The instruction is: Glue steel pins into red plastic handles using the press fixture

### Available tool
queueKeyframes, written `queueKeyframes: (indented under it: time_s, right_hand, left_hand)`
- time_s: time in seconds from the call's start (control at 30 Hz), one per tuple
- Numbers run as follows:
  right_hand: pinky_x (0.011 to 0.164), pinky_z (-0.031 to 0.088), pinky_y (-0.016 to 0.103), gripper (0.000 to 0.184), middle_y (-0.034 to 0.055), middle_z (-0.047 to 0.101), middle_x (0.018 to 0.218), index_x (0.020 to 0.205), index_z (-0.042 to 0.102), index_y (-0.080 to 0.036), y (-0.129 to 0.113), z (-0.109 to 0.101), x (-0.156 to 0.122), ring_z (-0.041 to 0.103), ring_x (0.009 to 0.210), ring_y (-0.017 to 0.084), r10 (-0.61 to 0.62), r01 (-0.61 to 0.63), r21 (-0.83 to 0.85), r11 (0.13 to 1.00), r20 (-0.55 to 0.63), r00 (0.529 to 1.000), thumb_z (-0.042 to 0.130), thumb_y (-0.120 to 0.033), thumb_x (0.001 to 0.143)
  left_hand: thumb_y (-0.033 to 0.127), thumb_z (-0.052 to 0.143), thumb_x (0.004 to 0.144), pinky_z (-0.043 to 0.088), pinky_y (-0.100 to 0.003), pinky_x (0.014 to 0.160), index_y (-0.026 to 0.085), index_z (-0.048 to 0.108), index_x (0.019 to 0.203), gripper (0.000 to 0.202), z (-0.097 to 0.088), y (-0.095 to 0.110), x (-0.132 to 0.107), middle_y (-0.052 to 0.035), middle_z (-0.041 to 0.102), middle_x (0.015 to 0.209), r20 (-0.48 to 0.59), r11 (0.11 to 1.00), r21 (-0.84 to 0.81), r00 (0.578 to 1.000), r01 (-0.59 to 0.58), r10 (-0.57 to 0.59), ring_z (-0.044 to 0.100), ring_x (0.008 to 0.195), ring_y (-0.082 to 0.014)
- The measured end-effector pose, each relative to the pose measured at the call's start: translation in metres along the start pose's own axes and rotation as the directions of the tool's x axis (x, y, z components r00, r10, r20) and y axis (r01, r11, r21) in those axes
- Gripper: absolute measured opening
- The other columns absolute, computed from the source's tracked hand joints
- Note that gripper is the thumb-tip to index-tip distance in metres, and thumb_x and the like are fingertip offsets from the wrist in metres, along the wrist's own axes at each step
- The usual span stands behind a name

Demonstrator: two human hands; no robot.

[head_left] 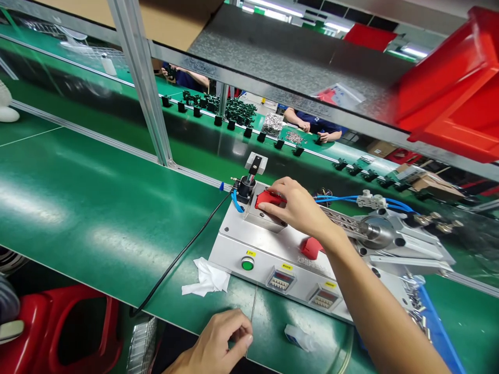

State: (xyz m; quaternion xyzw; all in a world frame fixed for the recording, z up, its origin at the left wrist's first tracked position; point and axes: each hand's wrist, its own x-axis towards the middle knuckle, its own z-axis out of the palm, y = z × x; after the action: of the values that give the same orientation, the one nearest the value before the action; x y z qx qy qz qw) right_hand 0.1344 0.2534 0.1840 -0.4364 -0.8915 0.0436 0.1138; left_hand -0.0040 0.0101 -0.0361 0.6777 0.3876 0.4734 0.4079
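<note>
My right hand [297,206] reaches over a white machine box [249,241] and its fingers close round a small red part [267,198] sitting on the raised metal fixture [265,218]. A black cylinder with a clamp [246,186] stands just left of that part. My left hand [220,340] rests at the near edge of the green bench [97,208], fingers curled, thumb pressed against the forefinger; I cannot make out anything in it. A second red piece [311,247] lies on the box under my right wrist.
The box front carries a green button [247,264] and two counters [281,280]. A crumpled white wipe [206,279] lies left of it; a black cable [183,254] runs off the edge. Other people's hands [312,127] work across the conveyor among several black parts [234,111]. Red bins [452,88] sit overhead.
</note>
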Motion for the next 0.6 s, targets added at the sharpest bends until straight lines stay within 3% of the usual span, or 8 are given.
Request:
queueKeyframes:
  time_s: [0.3, 0.43, 0.6]
  right_hand:
    - [0.082, 0.053, 0.039, 0.033, 0.0126, 0.067, 0.108, 0.095, 0.08, -0.018, -0.009, -0.003, 0.002, 0.064, 0.103, 0.028, 0.007, -0.003, -0.088, 0.996, 0.039, 0.999, 0.069, -0.05, 0.099]
    - [0.083, 0.054, 0.039, 0.033, 0.0131, 0.068, 0.113, 0.103, 0.081, -0.019, -0.009, -0.002, -0.004, 0.066, 0.102, 0.028, -0.02, 0.022, -0.099, 0.995, 0.024, 1.0, 0.065, -0.047, 0.102]
    - [0.092, 0.055, 0.041, 0.03, 0.0129, 0.07, 0.126, 0.112, 0.082, -0.019, -0.008, 0.0, -0.014, 0.064, 0.113, 0.03, -0.053, 0.052, -0.119, 0.992, -0.011, 0.999, 0.057, -0.033, 0.105]
  left_hand:
    - [0.016, 0.051, 0.1, 0.047, -0.021, 0.063, 0.02, 0.06, 0.091, 0.013, 0.0, -0.002, -0.001, -0.001, 0.065, 0.076, 0.014, 1.0, -0.007, 1.0, 0.013, -0.012, 0.063, 0.064, -0.013]
    - [0.016, 0.052, 0.1, 0.047, -0.021, 0.064, 0.02, 0.06, 0.09, 0.013, 0.001, -0.002, -0.001, -0.0009, 0.065, 0.076, 0.017, 1.0, -0.003, 1.0, 0.009, -0.009, 0.063, 0.065, -0.0128]
    - [0.015, 0.051, 0.099, 0.047, -0.021, 0.063, 0.02, 0.06, 0.09, 0.013, 0.0, 0.0, 0.0, -0.0008, 0.065, 0.075, 0.001, 1.0, 0.002, 1.0, 0.01, -0.01, 0.062, 0.064, -0.0127]
